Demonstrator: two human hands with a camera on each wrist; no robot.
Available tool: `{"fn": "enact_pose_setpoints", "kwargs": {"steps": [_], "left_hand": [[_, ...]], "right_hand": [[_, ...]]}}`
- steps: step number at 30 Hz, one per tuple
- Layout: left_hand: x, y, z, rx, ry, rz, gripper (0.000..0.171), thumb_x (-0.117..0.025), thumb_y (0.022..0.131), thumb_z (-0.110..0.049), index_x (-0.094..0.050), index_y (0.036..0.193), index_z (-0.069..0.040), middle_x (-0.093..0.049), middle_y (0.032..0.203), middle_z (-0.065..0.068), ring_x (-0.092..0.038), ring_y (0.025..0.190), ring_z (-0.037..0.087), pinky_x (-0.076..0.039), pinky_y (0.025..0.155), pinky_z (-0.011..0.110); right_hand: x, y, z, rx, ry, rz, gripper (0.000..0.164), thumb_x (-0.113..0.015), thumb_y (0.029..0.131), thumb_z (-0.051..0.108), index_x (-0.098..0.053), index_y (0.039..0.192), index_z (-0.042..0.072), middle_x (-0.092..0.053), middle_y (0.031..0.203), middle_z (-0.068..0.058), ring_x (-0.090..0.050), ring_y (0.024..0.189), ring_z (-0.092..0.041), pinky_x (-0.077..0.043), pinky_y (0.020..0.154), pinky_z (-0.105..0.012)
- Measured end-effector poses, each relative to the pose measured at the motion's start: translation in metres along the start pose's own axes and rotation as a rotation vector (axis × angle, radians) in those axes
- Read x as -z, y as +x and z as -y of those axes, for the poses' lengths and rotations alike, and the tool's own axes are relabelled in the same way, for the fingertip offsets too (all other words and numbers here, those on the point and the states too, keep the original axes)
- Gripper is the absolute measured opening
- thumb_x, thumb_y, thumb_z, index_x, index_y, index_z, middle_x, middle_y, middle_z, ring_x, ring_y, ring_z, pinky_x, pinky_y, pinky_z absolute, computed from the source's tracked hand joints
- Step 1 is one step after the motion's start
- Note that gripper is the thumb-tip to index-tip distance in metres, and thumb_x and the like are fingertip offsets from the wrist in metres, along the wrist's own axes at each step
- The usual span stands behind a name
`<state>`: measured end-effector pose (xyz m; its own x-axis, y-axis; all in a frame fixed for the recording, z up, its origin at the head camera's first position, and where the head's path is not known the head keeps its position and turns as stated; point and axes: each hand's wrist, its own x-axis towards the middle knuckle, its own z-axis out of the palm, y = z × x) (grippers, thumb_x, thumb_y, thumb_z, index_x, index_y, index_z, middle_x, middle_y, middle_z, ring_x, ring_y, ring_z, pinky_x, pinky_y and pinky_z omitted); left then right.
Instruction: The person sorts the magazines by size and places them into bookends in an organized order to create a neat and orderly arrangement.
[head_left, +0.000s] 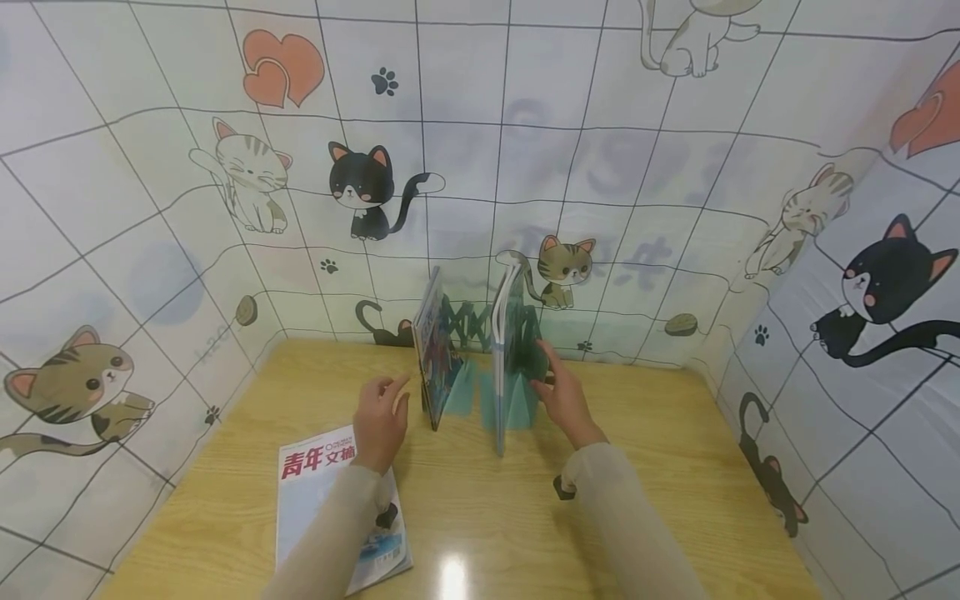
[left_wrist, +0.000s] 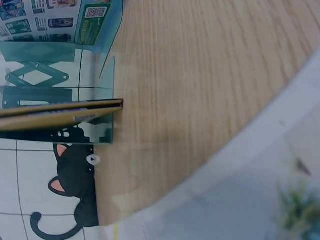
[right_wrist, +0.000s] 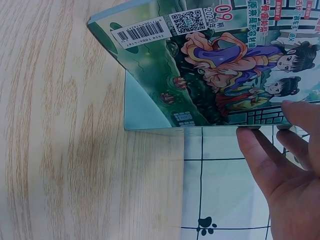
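Note:
A teal expanding book rack (head_left: 490, 398) stands near the back wall, its crossed lattice links (left_wrist: 37, 76) visible between its end plates. Upright magazines (head_left: 498, 358) lean at its right end; one bears a green illustrated cover (right_wrist: 210, 75). At the left end stands another thin magazine (head_left: 435, 350). My right hand (head_left: 564, 400) grips the edge of the rack's right end plate, its fingers (right_wrist: 262, 155) right at the magazine cover. Loosely curled and holding nothing, my left hand (head_left: 380, 421) hovers beside the left magazine; it is out of the left wrist view.
A magazine with red title characters (head_left: 318, 454) lies flat on the wooden table (head_left: 480, 517), partly beneath my left forearm. Cloth walls (head_left: 480, 183) printed with cats and grid lines close off the back and sides.

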<state>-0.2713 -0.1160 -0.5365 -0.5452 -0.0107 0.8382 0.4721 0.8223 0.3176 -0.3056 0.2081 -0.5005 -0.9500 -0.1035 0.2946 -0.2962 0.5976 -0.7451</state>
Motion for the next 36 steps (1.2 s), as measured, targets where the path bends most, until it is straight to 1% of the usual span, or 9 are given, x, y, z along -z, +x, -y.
{"fn": "enact_pose_setpoints", "kwargs": {"steps": [4,8,11,14,18,23,26,32,36], "left_hand": [[0.003,-0.006,0.007,0.031,0.011,0.016,0.032,-0.074,0.083,-0.005,-0.07,0.115,-0.007,-0.059,0.104,0.014,-0.057,0.09,0.03,-0.054,0.065,0.043],[0.007,-0.011,0.013,0.066,0.021,0.013,0.033,-0.075,0.083,-0.005,-0.069,0.115,-0.007,-0.059,0.106,0.014,-0.057,0.092,0.031,-0.054,0.066,0.044],[0.01,-0.016,0.019,0.109,0.027,0.015,0.035,-0.075,0.083,-0.007,-0.068,0.117,-0.008,-0.059,0.108,0.015,-0.057,0.093,0.032,-0.053,0.067,0.046],[0.013,-0.021,0.024,0.2,0.05,0.044,0.038,-0.075,0.084,-0.01,-0.066,0.12,-0.009,-0.057,0.113,0.015,-0.056,0.096,0.032,-0.052,0.069,0.047],[0.018,-0.024,0.028,0.374,0.096,0.13,0.043,-0.075,0.085,-0.014,-0.062,0.126,-0.012,-0.052,0.122,0.013,-0.053,0.103,0.032,-0.05,0.073,0.048],[0.027,-0.023,0.026,0.556,0.138,0.216,0.051,-0.076,0.085,-0.015,-0.057,0.132,-0.011,-0.047,0.132,0.016,-0.047,0.116,0.038,-0.045,0.089,0.054],[0.033,-0.024,0.028,0.616,0.163,0.247,0.054,-0.075,0.085,-0.017,-0.055,0.135,-0.01,-0.046,0.134,0.019,-0.044,0.12,0.041,-0.037,0.096,0.057],[0.042,-0.025,0.035,0.72,0.204,0.298,0.058,-0.073,0.087,-0.021,-0.051,0.139,-0.012,-0.042,0.139,0.021,-0.038,0.123,0.043,-0.032,0.094,0.061],[0.046,-0.029,0.041,0.79,0.23,0.333,0.064,-0.073,0.087,-0.024,-0.045,0.144,-0.014,-0.035,0.145,0.022,-0.033,0.127,0.046,-0.029,0.095,0.064]], "right_hand": [[0.0,0.0,-0.001,-0.006,0.002,0.003,0.078,-0.066,0.091,0.0,-0.029,0.153,0.029,-0.042,0.146,-0.021,-0.062,0.106,-0.04,-0.058,0.069,-0.037],[-0.001,0.0,-0.001,-0.006,0.012,0.003,0.08,-0.066,0.091,0.0,-0.028,0.153,0.033,-0.042,0.146,-0.021,-0.062,0.106,-0.04,-0.058,0.069,-0.037],[-0.001,0.0,-0.001,-0.006,0.018,0.007,0.08,-0.066,0.091,0.0,-0.027,0.153,0.03,-0.04,0.147,-0.021,-0.061,0.107,-0.041,-0.058,0.069,-0.037],[-0.001,0.0,-0.001,-0.007,0.023,0.015,0.08,-0.065,0.091,0.0,-0.025,0.154,0.029,-0.038,0.149,-0.02,-0.06,0.109,-0.042,-0.057,0.071,-0.038],[-0.001,-0.001,0.0,-0.013,0.033,0.018,0.084,-0.065,0.092,0.001,-0.022,0.154,0.037,-0.035,0.151,-0.019,-0.06,0.11,-0.042,-0.057,0.073,-0.039],[-0.001,-0.002,0.0,-0.013,0.054,0.018,0.089,-0.064,0.092,-0.001,-0.019,0.153,0.045,-0.035,0.15,-0.021,-0.059,0.11,-0.042,-0.057,0.075,-0.04],[-0.001,-0.002,0.001,-0.011,0.05,0.007,0.089,-0.064,0.091,-0.001,-0.019,0.153,0.044,-0.038,0.148,-0.023,-0.06,0.109,-0.042,-0.057,0.074,-0.039],[-0.002,-0.002,0.001,-0.002,0.04,-0.007,0.087,-0.065,0.091,-0.002,-0.021,0.154,0.038,-0.039,0.146,-0.026,-0.06,0.108,-0.043,-0.057,0.074,-0.041],[-0.002,-0.002,0.002,-0.002,0.035,-0.008,0.087,-0.065,0.091,-0.001,-0.021,0.154,0.038,-0.04,0.146,-0.024,-0.061,0.108,-0.041,-0.057,0.075,-0.041]]}}
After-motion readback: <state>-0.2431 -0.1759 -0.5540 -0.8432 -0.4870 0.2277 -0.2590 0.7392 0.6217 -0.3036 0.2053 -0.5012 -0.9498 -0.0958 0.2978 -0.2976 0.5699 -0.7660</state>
